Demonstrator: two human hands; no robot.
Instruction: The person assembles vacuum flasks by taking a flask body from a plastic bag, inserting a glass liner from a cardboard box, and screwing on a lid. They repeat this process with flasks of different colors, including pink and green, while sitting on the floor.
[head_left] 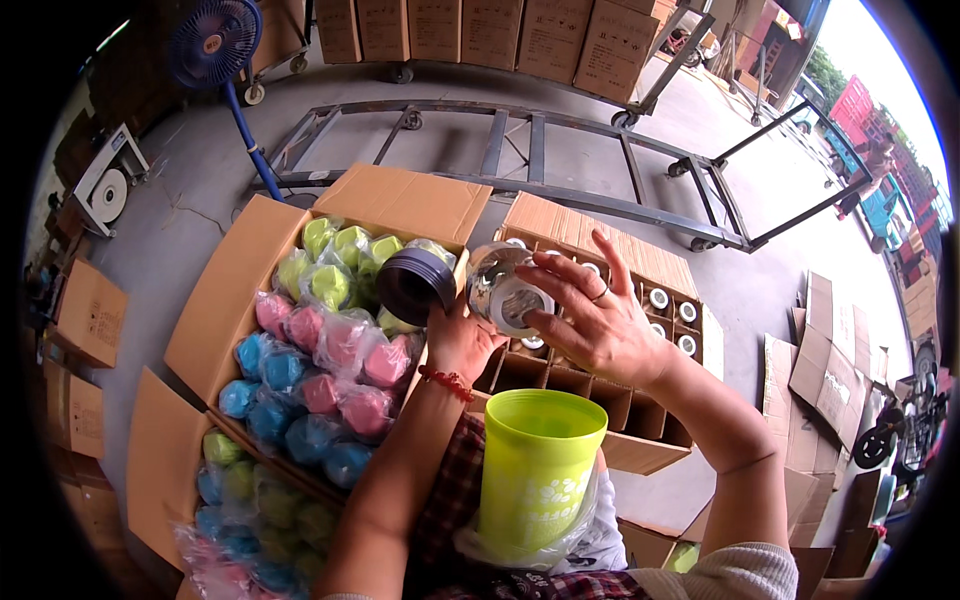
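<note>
My left hand [460,345], with a red bead bracelet at the wrist, grips a dark grey ribbed plastic ring-shaped part [415,285]. Some of its fingers lie against a shiny silver flask liner [490,275] just to the right. My right hand [605,320], with a ring on one finger, holds the liner's open end between thumb and fingertips; its little finger sticks up. Below them a lime green plastic flask body [540,470] stands upright and open-topped on my lap, a clear bag bunched around its base.
At left, a carton [230,290] holds bagged green, pink and blue caps. A divided carton [640,450] with several white-topped liners stands ahead to the right. Beyond lies a metal trolley frame [540,150]. A blue fan [215,45] stands far left, flattened cardboard [830,370] at right.
</note>
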